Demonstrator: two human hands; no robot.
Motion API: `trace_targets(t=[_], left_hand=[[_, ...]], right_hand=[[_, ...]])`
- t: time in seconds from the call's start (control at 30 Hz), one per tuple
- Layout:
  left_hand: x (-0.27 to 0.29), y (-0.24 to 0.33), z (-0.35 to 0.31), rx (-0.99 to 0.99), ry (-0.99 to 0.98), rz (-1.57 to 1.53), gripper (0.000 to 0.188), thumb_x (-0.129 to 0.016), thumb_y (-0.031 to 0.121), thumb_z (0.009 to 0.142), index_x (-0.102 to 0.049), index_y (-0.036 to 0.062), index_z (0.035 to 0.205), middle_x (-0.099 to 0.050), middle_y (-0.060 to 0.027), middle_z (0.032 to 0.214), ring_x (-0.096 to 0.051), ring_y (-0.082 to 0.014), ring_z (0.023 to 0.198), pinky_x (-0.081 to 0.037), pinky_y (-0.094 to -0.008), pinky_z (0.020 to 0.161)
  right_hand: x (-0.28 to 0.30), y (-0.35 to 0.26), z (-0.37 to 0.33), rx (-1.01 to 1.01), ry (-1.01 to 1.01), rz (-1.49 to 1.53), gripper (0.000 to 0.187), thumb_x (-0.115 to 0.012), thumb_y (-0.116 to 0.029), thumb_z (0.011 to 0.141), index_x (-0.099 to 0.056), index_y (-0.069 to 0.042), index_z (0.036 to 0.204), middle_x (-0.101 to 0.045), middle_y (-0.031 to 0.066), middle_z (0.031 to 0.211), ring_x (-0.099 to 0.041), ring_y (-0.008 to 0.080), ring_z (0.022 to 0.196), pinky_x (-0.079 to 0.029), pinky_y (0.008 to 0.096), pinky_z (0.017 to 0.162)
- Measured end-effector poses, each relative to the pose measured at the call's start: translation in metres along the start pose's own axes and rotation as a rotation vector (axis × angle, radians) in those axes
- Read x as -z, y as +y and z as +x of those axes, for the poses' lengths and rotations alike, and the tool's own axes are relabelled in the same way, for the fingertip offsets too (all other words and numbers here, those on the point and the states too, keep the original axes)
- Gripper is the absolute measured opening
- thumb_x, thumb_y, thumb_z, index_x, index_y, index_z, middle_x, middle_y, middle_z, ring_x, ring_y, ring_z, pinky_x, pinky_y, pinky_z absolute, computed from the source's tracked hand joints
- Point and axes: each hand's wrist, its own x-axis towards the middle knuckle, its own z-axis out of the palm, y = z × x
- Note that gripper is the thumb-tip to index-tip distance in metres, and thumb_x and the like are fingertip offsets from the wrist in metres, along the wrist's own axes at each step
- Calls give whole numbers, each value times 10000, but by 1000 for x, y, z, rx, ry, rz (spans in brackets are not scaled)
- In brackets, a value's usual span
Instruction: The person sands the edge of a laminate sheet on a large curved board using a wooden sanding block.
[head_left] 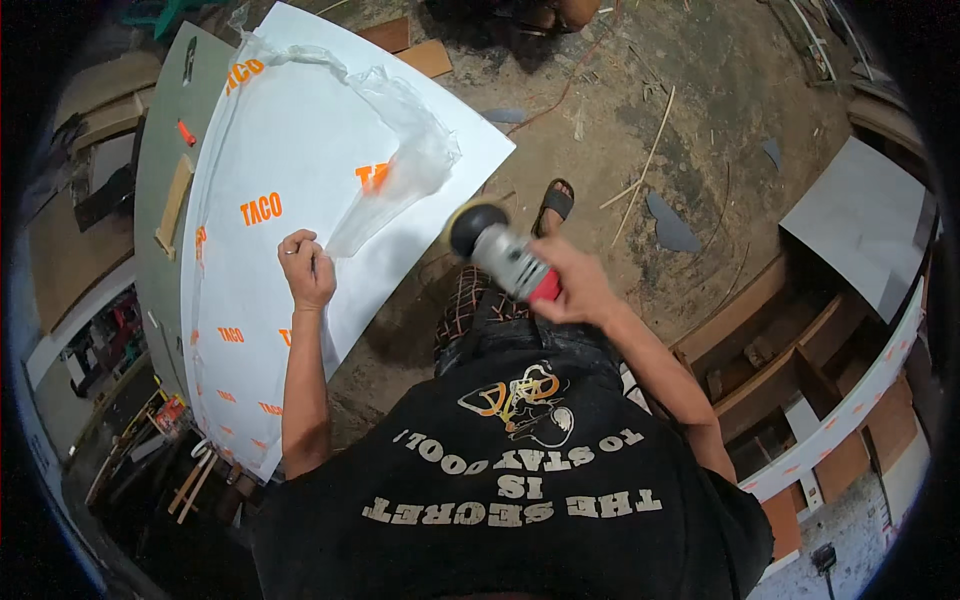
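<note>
A long white sheet (300, 160) with orange print lies at my left on a grey-green board. Crumpled clear plastic film (410, 150) rests loose along its upper part, and the film's lower end reaches my left hand (306, 270). That hand is closed over the sheet, fingers bent, with the film between them. In front of my waist, my right hand (580, 285) grips a grey and red angle grinder (510, 262). Its round black pad (474, 230) points left toward the sheet's edge, held apart from it and slightly blurred.
The grey-green board (170, 200) carries a wood strip (174, 205) and a small orange object (186, 132). Offcuts and thin sticks (645, 160) litter the concrete floor. On my right stands an open wooden frame (760, 380) with a pale panel (860, 220) on it.
</note>
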Motion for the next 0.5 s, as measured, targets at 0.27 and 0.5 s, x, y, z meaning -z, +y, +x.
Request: trace_targets(t=[0.27,0.5], left_hand=[[0,130,50,-17,-53,-66,691,-778,210,741,-528,53,1366,-524,-212,1422,-459,-400,1345,-335,-500,1163],[-68,220,119,81,91,-28,829,-842,381,802,-480,87,1488,-483,-210,1498,-437,-419,1380,-349,-539,1132]], right_hand=[[40,21,-24,-163,347,91,911,-842,-151,716,-412,-81,1516,-546,191,1393,-636,332,1178,-500,424,1034],[169,43,-26,-136,675,102,1032,-847,-124,763,-240,-71,1596,-447,186,1467,-514,287,1305,-408,424,1116]])
